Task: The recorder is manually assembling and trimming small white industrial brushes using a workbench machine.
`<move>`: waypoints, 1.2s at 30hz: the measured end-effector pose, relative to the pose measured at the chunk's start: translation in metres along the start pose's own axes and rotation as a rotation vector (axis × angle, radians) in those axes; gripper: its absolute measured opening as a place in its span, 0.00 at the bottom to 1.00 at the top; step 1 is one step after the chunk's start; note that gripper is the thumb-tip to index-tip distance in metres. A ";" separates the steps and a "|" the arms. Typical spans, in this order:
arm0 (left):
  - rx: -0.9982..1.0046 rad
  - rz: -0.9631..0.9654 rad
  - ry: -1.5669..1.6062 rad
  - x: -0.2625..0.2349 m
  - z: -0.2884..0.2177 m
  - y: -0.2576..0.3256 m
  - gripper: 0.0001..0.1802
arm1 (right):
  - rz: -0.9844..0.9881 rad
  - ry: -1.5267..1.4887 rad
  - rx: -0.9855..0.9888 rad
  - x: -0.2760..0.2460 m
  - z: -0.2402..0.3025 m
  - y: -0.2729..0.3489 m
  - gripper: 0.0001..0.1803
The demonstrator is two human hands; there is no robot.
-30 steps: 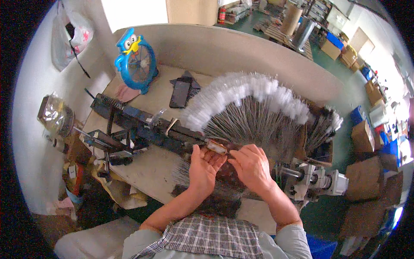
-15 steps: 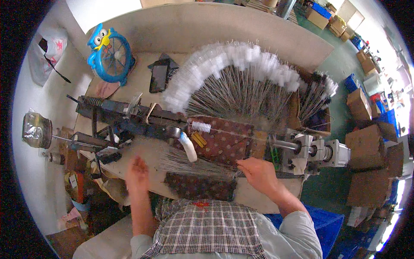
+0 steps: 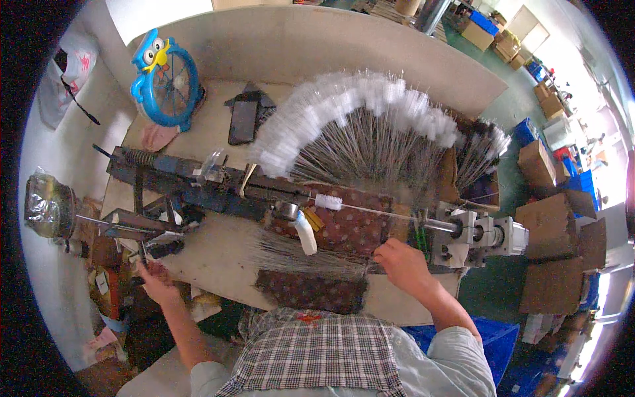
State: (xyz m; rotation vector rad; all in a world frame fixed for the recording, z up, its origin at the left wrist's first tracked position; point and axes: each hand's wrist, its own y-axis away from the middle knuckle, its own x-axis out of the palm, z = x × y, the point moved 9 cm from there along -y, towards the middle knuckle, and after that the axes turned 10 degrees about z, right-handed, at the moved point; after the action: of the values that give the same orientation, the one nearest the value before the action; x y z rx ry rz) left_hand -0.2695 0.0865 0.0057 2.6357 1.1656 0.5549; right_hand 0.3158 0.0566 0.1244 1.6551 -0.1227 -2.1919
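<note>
My left hand [image 3: 156, 280] is closed around the dark lever handle [image 3: 137, 280] at the machine's lower left. My right hand [image 3: 402, 263] is closed in a pinch beside the right ends of a spread of thin metal wires [image 3: 311, 257]; what its fingertips hold is too small to make out. Between the hands, a small white bristle brush [image 3: 329, 202] on a wire stem stretches along the machine towards the steel shaft [image 3: 438, 225] on the right. Just below the brush, a white curved tube [image 3: 306, 235] hangs from a round metal fitting [image 3: 286, 212].
Finished-looking white brushes [image 3: 357, 99] fan out behind the machine, beside a cardboard box [image 3: 450, 178] holding more. A phone [image 3: 243, 122] and a blue owl-shaped fan [image 3: 153, 86] stand further back left. A motor unit [image 3: 509, 235] sits at right, with stacked cartons [image 3: 552, 221] beyond.
My left hand has moved left and down onto the lever. The white tube and brush have shifted right, and the bristles look fluffier. My right hand stays near the wire ends.
</note>
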 end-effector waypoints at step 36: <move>0.205 1.828 -0.449 0.376 0.038 0.389 0.07 | -0.726 -0.032 0.039 -0.158 -0.029 0.060 0.08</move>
State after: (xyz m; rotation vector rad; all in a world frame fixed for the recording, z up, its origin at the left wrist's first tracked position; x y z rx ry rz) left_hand 0.2382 0.1059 0.1971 2.9231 -1.5752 -0.0536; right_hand 0.3942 0.0629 0.2768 1.8864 0.5100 -2.7296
